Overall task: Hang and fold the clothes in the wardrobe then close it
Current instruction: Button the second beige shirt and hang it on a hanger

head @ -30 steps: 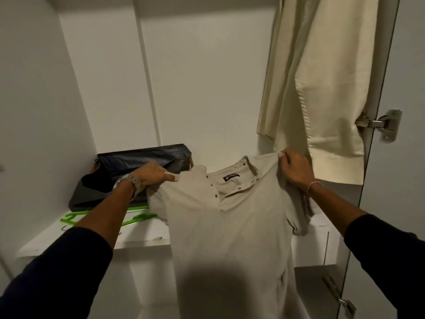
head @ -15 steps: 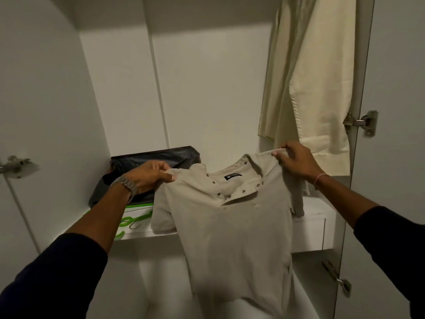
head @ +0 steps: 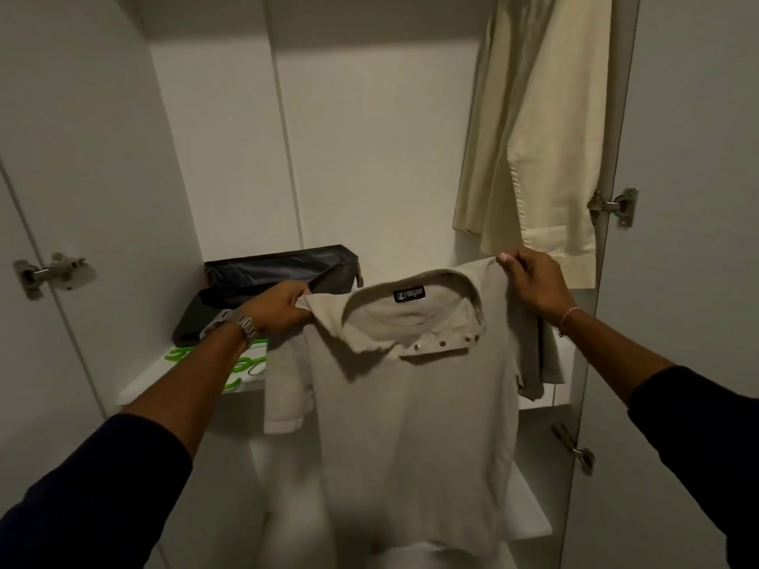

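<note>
My left hand (head: 283, 308) and right hand (head: 534, 283) pinch the shoulders of a beige button-collared polo shirt (head: 415, 404). It hangs open before the white wardrobe shelf (head: 135, 386).

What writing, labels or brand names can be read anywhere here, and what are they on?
Black neck label inside the collar of the beige polo shirt: a round logo and two short lines of pale text, too small and blurred to read.
No other writing shows.
</note>
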